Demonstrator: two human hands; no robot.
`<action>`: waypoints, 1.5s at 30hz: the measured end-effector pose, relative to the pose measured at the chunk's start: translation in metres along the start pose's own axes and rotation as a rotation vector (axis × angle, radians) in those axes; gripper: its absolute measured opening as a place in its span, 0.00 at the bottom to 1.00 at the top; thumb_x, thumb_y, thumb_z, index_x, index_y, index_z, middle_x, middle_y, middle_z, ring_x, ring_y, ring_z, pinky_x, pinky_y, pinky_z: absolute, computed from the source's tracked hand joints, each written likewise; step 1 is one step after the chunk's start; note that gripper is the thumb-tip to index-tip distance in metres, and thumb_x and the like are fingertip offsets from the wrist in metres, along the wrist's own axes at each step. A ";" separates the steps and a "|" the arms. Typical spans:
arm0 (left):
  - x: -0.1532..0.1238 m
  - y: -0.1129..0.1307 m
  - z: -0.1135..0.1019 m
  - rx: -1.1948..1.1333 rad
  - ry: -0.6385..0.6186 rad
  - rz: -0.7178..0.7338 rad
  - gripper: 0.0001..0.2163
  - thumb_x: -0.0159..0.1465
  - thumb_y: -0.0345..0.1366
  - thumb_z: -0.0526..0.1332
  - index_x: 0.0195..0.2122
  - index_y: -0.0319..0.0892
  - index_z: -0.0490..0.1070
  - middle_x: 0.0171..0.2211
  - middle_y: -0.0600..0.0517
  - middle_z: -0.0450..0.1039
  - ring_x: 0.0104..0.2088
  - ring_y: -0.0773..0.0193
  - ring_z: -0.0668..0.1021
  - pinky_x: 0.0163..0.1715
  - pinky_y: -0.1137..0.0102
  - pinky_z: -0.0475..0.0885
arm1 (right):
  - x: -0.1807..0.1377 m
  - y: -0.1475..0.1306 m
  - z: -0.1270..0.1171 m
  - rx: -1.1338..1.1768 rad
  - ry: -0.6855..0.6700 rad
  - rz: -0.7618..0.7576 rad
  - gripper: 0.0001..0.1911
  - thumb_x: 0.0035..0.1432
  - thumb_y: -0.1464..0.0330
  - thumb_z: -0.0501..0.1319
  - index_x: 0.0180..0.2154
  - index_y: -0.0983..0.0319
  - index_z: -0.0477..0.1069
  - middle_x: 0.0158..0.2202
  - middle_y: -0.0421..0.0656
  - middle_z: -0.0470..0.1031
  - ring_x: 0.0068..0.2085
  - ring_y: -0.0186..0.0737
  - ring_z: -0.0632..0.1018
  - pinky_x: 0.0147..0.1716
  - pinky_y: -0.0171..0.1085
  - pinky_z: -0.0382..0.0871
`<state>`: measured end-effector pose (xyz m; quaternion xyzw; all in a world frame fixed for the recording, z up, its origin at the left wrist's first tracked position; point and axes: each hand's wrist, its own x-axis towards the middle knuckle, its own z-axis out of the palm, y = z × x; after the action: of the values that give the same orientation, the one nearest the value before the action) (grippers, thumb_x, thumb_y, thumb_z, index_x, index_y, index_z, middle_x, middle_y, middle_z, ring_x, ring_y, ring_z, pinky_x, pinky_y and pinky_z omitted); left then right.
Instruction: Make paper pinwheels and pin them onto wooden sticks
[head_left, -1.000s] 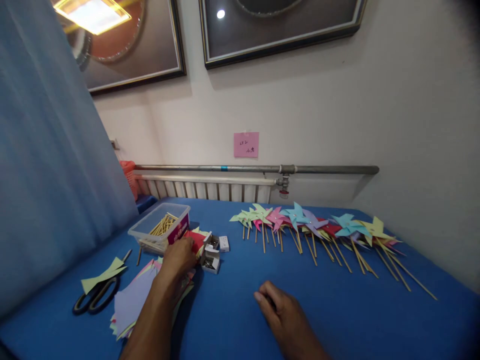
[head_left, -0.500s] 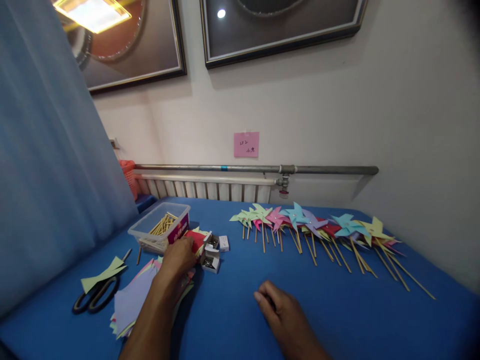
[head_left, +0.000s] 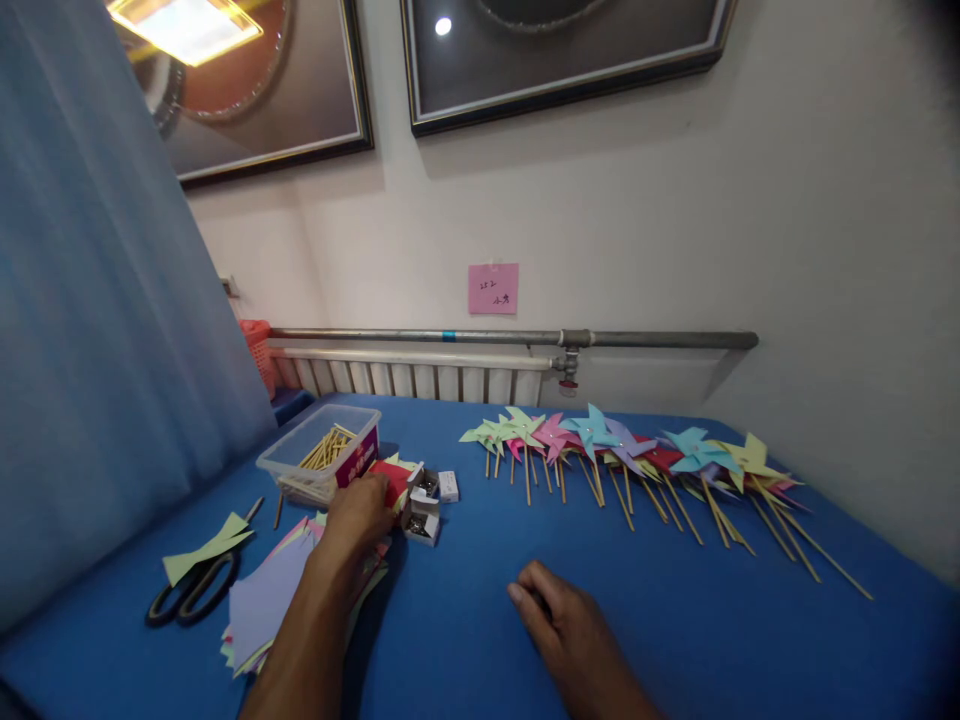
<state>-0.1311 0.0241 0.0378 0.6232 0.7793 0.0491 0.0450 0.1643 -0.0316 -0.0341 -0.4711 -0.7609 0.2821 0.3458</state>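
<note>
My left hand reaches over the stacks of paper and touches red paper beside the plastic tub. Its fingers point down and away, mostly hidden by the back of the hand, so I cannot see what they grip. Under the left forearm lies a fanned stack of coloured paper squares, lilac on top. Close to the left fingertips stand two small open white boxes of little metal pieces. My right hand rests on the blue tabletop, loosely curled with thumb near forefinger, and nothing shows in it.
A clear tub holds short wooden sticks. Black-handled scissors lie at left under green paper strips. Finished paper pinwheels on sticks line the back right. A closed small box sits near the open ones. Blue curtain hangs left.
</note>
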 end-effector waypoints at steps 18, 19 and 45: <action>0.007 -0.003 0.007 -0.001 -0.010 -0.021 0.12 0.67 0.30 0.60 0.50 0.40 0.80 0.49 0.34 0.85 0.50 0.43 0.85 0.46 0.61 0.74 | 0.000 0.001 0.001 0.015 -0.003 0.000 0.19 0.72 0.56 0.53 0.28 0.56 0.61 0.26 0.37 0.71 0.29 0.39 0.71 0.31 0.35 0.61; 0.008 -0.004 0.008 -0.005 -0.007 -0.026 0.13 0.67 0.30 0.60 0.50 0.40 0.79 0.49 0.34 0.85 0.50 0.43 0.86 0.46 0.61 0.74 | 0.000 0.001 0.001 0.013 -0.004 0.000 0.19 0.72 0.56 0.53 0.28 0.56 0.61 0.26 0.37 0.70 0.29 0.38 0.71 0.31 0.35 0.61; -0.008 0.003 -0.015 -0.085 0.368 -0.287 0.17 0.76 0.37 0.50 0.51 0.39 0.78 0.49 0.37 0.83 0.49 0.44 0.83 0.43 0.60 0.71 | 0.000 0.001 0.001 -0.025 0.009 -0.017 0.19 0.73 0.58 0.54 0.28 0.56 0.61 0.25 0.36 0.71 0.28 0.38 0.73 0.30 0.34 0.63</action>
<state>-0.1288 0.0163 0.0535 0.4843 0.8521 0.1876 -0.0649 0.1643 -0.0308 -0.0356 -0.4699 -0.7670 0.2675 0.3455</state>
